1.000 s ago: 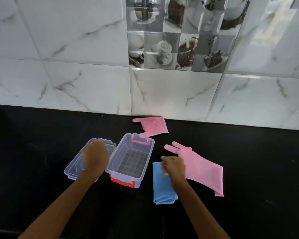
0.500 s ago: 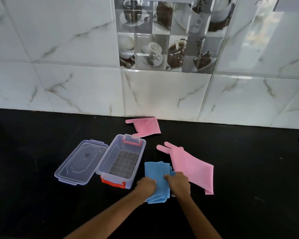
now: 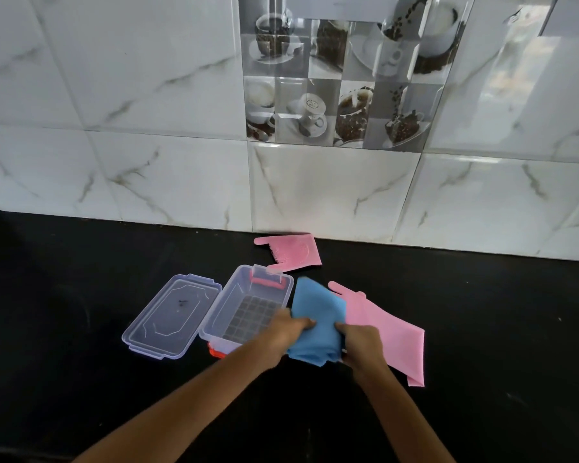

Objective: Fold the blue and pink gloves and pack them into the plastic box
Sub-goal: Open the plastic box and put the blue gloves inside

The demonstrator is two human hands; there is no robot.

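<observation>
I note, working from the left, a clear lid [image 3: 173, 315] lying flat on the black worktop [image 3: 64, 345], roughly midway between its back edge and its near edge. Just beside the lid, on its right, stands the plastic box [image 3: 248, 307], open, its long side touching or nearly touching the lid; a grid pattern shows on its floor and a red clasp sits at each short end. I see nothing lying inside the box. My left hand [image 3: 286, 332] overlaps the near right corner of the box in this view, its fingers closed on the left edge of the blue gloves [image 3: 316, 319]. The blue gloves form a folded bundle held between both hands, just right of the box; I cannot tell whether the bundle rests on the worktop or is lifted clear of it. My right hand [image 3: 361, 345] grips the bundle's near right side, fingers clamped on the blue material. Behind the box, close to the worktop's back edge where it meets the tiled wall [image 3: 315, 188], lies one pink glove [image 3: 291, 250], folded, bristle side up, its near edge meeting the far rim of the box. A second pink glove [image 3: 386, 329] lies flat and unfolded to the right of the bundle, fingers pointing toward the box, partly covered by the blue material.
</observation>
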